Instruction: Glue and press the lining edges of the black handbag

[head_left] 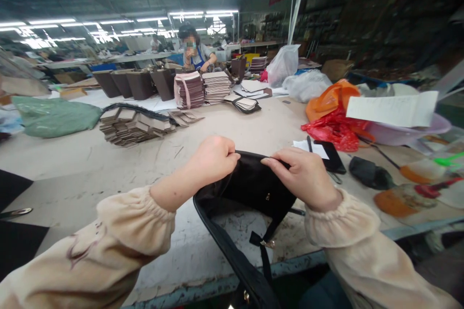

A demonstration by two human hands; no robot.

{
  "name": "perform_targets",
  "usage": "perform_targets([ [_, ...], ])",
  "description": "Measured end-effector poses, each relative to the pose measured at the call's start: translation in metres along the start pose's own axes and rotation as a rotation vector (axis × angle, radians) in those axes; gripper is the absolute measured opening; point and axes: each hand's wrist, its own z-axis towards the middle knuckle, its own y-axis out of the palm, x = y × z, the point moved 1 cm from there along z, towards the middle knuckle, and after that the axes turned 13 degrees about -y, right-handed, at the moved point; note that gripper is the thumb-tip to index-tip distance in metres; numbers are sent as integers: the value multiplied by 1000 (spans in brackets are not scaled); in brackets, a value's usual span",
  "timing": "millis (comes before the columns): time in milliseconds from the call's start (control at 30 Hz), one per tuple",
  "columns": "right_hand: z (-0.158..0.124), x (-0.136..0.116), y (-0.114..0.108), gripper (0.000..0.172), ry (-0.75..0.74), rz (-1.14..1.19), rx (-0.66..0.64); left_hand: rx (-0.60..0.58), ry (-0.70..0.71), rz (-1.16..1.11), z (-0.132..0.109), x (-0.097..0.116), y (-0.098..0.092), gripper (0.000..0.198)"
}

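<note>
A black handbag (pixel 250 188) lies at the near edge of the worktable (pixel 108 164), its strap (pixel 232 256) looping down over the edge toward me. My left hand (pixel 213 158) is closed in a fist on the bag's top edge at the left. My right hand (pixel 302 174) pinches the same top edge at the right, fingers curled over it. Small gold fittings show on the bag's front and on the strap.
Stacks of brown cut pieces (pixel 134 125) and more piles (pixel 203 88) sit farther back. A phone (pixel 329 154), red and orange plastic bags (pixel 335 116), a paper sheet (pixel 393 108) and brushes (pixel 416 174) lie at the right. A green bag (pixel 54 116) lies left. Another person (pixel 195 53) works at the far end.
</note>
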Motion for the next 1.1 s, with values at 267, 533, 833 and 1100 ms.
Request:
perform_targets([
  [267, -10, 2, -7, 25, -8, 129, -87, 8, 28, -3, -4, -5, -1, 26],
  [533, -9, -2, -12, 23, 123, 216, -126, 44, 72, -19, -4, -6, -1, 23],
  [833, -29, -36, -33, 26, 51, 239, -78, 26, 157, -86, -51, -11, -11, 25],
  [1100, -62, -67, -69, 23, 6, 469, -171, -36, 160, -118, -129, 8, -17, 28],
])
